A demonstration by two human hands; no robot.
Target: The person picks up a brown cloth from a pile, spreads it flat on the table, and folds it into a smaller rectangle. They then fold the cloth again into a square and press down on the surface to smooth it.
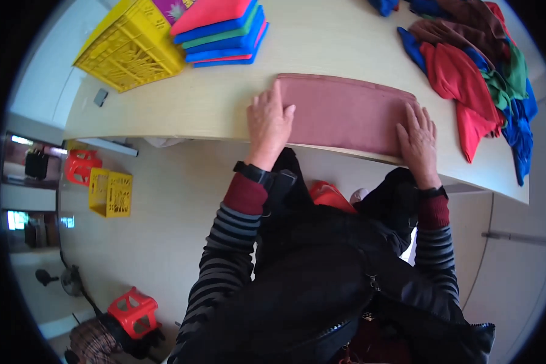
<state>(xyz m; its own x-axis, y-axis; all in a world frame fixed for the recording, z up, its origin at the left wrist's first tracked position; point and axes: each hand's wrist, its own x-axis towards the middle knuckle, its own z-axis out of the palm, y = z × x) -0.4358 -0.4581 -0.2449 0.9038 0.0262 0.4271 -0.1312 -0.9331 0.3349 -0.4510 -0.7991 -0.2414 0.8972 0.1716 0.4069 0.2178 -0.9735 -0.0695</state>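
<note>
A dusty-brown cloth (pixel 346 112), folded into a long flat rectangle, lies along the front edge of the table. My left hand (pixel 269 124) rests at its left end, fingers stretched out and pointing away from me, thumb toward the cloth. Over the right end of the cloth, my right hand (pixel 418 141) lies flat with its fingers extended. Neither hand grips anything. Behind the cloth and to the left is a neat stack of folded cloths (pixel 227 36) in red, blue and green. A loose heap of crumpled cloths (pixel 467 79), red, blue, green and brown, spreads at the right.
A yellow plastic crate (pixel 130 54) stands on the table (pixel 206 103) at the far left, near a small grey object (pixel 101 97). On the floor at left are red stools (pixel 133 310) and another yellow crate (pixel 110 193). Some heap cloths hang toward the table's right edge.
</note>
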